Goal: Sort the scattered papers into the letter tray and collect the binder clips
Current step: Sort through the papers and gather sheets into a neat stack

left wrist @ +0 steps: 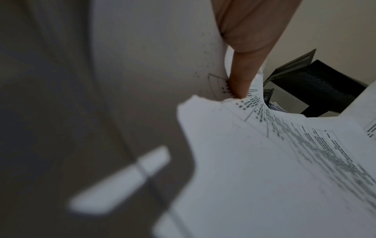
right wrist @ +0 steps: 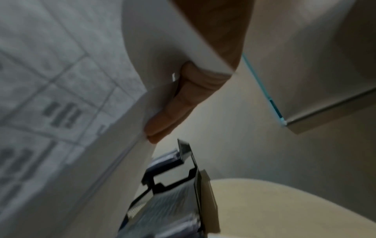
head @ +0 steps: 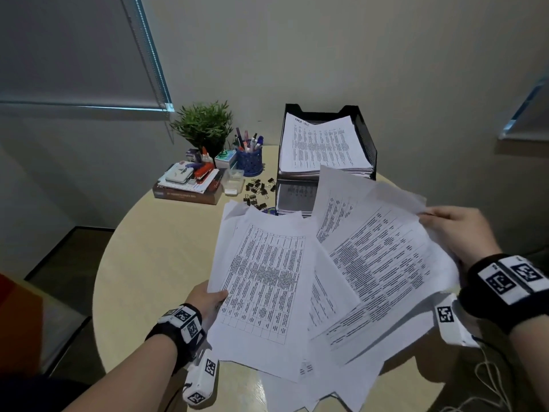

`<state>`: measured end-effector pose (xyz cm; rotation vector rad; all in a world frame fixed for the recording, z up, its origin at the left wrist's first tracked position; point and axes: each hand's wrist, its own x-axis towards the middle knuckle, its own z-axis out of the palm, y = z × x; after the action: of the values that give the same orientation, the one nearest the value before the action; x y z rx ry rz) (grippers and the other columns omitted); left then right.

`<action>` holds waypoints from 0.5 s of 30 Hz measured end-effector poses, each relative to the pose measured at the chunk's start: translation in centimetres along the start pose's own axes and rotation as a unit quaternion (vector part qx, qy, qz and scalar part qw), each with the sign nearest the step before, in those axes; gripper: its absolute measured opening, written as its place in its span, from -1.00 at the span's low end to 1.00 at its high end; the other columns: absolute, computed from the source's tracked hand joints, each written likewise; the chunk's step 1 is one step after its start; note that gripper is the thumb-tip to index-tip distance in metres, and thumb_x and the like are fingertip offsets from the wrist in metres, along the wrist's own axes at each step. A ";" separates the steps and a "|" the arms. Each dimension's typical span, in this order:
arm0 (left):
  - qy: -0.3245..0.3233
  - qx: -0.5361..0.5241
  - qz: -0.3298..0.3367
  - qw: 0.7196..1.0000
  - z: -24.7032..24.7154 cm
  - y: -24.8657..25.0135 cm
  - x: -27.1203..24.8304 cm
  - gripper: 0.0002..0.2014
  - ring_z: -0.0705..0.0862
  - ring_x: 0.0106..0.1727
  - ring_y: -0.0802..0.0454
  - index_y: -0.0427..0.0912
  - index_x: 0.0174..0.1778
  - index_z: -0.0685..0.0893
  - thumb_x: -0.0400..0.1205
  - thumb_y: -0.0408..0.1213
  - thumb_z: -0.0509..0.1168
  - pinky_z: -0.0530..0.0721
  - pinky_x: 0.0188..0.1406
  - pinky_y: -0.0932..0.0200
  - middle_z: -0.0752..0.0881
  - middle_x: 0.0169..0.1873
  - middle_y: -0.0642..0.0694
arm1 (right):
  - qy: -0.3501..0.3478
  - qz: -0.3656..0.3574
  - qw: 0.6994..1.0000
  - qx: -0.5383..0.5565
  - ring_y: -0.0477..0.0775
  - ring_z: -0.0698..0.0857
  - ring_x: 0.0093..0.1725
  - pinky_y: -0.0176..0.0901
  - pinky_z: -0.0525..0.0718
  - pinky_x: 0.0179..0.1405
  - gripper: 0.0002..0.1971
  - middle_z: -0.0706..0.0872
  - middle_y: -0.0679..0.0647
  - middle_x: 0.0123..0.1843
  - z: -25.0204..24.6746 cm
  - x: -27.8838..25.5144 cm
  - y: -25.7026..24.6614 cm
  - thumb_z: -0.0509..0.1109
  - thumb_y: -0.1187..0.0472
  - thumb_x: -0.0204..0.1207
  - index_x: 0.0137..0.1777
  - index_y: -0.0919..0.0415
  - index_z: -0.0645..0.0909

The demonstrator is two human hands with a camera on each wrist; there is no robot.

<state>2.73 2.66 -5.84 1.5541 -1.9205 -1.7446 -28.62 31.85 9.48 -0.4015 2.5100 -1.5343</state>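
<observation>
Above the surface (head: 154,263), left hand (head: 208,298) and right hand (head: 457,230) each pinch loose papers (head: 297,278) with fingers (left wrist: 240,80), apparently gathering them for the letter tray (head: 364,126).

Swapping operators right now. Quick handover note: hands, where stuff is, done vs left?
Left hand grips the near-left edge of the loose papers; right hand pinches their far-right corner. The sheets are fanned out and raised over the round table, with a few more lying under them at the near edge.
Done: the letter tray already has a stack in its top tier.
Left: square up the held sheets, file them and those underneath, then collect the binder clips, scattered left of the tray.
</observation>
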 end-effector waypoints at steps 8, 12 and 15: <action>-0.021 -0.011 0.010 1.000 0.2 0.4 0.3 -0.66 0.61 0.27 -0.27 -0.40 0.32 0.55 0.61 -0.45 0.31 0.52 0.34 -0.07 0.65 0.24 -0.35 | -0.007 -0.079 0.995 0.057 -0.28 0.62 -0.53 -0.51 0.59 -0.45 -0.84 0.73 0.01 -0.38 -2.7 1.4 -5.1 0.45 0.40 0.45 -0.04 0.17 0.73; -0.022 -0.114 0.008 0.993 0.4 1.0 0.3 -0.70 0.61 0.13 -0.21 -0.43 0.29 0.52 0.63 -0.57 0.23 0.51 0.29 -0.06 0.64 0.20 -0.35 | -0.022 -0.084 0.996 0.025 -0.10 0.64 -0.34 -0.43 0.61 -0.34 -0.89 0.73 0.06 -0.29 -2.7 1.9 -6.2 0.47 0.36 0.43 -0.09 0.19 0.76; -0.014 -0.202 0.007 0.979 0.2 1.2 0.3 -0.68 0.59 0.12 -0.23 -0.50 0.34 0.46 0.64 -0.62 0.16 0.50 0.25 -0.09 0.67 0.02 -0.30 | -0.017 -0.071 0.996 0.051 -0.17 0.62 -0.42 -0.49 0.59 -0.39 -0.89 0.72 -0.13 -0.50 -2.3 2.4 -5.7 0.48 0.38 0.42 -0.09 0.22 0.75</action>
<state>1.76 2.33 -5.11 1.3695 -1.4573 -2.0012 -30.75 30.55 15.58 -0.5981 2.4107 -1.6836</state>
